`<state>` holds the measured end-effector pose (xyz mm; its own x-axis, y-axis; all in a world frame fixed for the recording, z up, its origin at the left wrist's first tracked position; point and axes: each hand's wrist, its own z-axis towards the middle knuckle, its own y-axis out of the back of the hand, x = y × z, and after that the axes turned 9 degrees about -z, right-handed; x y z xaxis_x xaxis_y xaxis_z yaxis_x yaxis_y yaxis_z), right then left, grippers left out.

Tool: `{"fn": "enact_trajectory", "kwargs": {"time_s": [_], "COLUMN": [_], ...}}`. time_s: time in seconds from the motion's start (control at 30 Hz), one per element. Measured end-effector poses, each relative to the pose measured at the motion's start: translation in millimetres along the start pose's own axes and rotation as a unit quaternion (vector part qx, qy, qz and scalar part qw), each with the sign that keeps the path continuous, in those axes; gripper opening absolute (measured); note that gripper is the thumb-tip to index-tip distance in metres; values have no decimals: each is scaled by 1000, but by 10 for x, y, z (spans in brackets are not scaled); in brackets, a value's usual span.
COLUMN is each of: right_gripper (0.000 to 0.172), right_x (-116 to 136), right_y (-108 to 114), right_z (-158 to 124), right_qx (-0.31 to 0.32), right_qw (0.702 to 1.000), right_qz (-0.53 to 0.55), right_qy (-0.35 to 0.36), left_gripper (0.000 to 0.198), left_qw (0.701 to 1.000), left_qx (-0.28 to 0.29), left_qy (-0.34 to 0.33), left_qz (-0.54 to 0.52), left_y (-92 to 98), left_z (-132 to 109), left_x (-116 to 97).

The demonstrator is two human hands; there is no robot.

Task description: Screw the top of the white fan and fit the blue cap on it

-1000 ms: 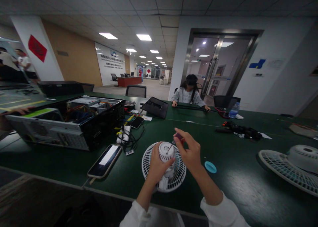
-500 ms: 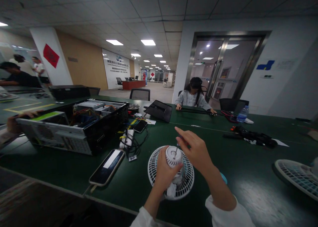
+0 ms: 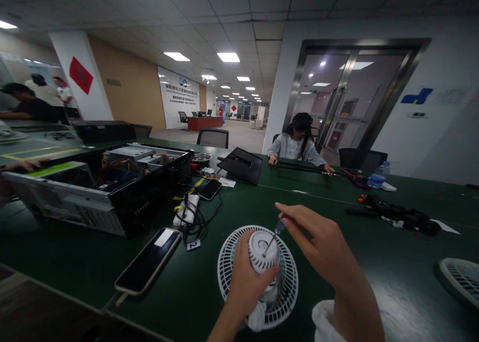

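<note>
I can see my 2 hands busy at a white fan (image 3: 293,282), which lies with its round cage flat on the green counter (image 3: 329,197). The motor cover (image 3: 261,240) sticks up from the middle of the fan and leans a bit. My left hand (image 3: 245,277) is wrapped around the side of that cover, with the thumb on the near side. My right hand (image 3: 325,242) pinches the handle of a thin screwdriver (image 3: 280,226) above the fan. The screwdriver slants down, and its tip touches the top of the cover. I can't tell if the tip sits in a screw.

To the left of the fan lies a big phone (image 3: 147,264). Between that phone and the fan is a little tag (image 3: 193,245) with a 2 on it. Beyond the tag, up and left from the fan, there is a white box (image 3: 187,210) with black wires. Farther left of the fan is a computer case (image 3: 149,200) with its insides showing. Well off to the right of the fan is another cage (image 3: 462,277). Across from the fan sits 1 person (image 3: 295,146) in a gray top.
</note>
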<state>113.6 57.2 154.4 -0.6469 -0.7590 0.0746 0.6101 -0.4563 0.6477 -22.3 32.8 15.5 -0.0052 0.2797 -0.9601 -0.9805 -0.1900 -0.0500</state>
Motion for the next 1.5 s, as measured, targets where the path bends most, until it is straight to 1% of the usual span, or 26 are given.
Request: {"fn": "enact_trajectory", "kwargs": {"time_s": [0.07,0.17,0.3,0.37,0.53,0.67,0.73,0.8,0.9,0.97,1.07,1.17,1.33,1.43,1.5], "right_gripper": [21,22,40,43,32,21,22,27,32,29,20,22,31,24,20], "right_x": [-2,13,13,5,42,79,69,44,13,14,40,54,10,-1,8], "right_y": [-5,-50,-82,-63,7,2,-1,11,46,60,52,43,89,88,56], "right_z": [1,-4,-45,-67,-63,-43,-49,-62,-77,-73,-48,-27,-40,-47,-42], "right_qx": [-8,-11,29,34,32,26,24,21,18,15,20,32,57,48,34], "right_qw": [1000,999,998,998,999,1000,999,999,999,1000,1000,999,998,999,999], "right_qz": [-14,-40,-54,-46,-1,-10,-29,-42,-30,-13,-21,-41,-18,-8,-28], "right_qy": [-2,4,-2,0,5,7,2,-1,15,19,-3,-12,12,8,-4], "left_gripper": [69,71,70,70,69,69,70,71,71,70,69,68,68,68,68], "left_qw": [1000,1000,1000,1000,1000,1000,1000,1000,1000,1000,1000,999,999,999,999], "left_qx": [-4,-11,-10,-11,-13,-12,-11,-9,-15,-23,-23,-25,-29,-30,-32], "left_qy": [5,6,15,11,5,8,8,7,7,9,4,0,5,7,8], "left_qz": [-3,-10,-3,-4,-5,3,4,3,-1,-5,-21,-35,-35,-34,-35], "left_y": [-1,-7,-8,-9,-11,-8,-6,-7,-11,-18,-32,-48,-55,-53,-54], "left_z": [-6,-12,-11,-10,-14,-22,-25,-26,-28,-29,-33,-37,-44,-47,-46], "left_x": [-3,4,11,11,-19,-48,-42,-25,-12,-24,-54,-69,-62,-64,-67]}}
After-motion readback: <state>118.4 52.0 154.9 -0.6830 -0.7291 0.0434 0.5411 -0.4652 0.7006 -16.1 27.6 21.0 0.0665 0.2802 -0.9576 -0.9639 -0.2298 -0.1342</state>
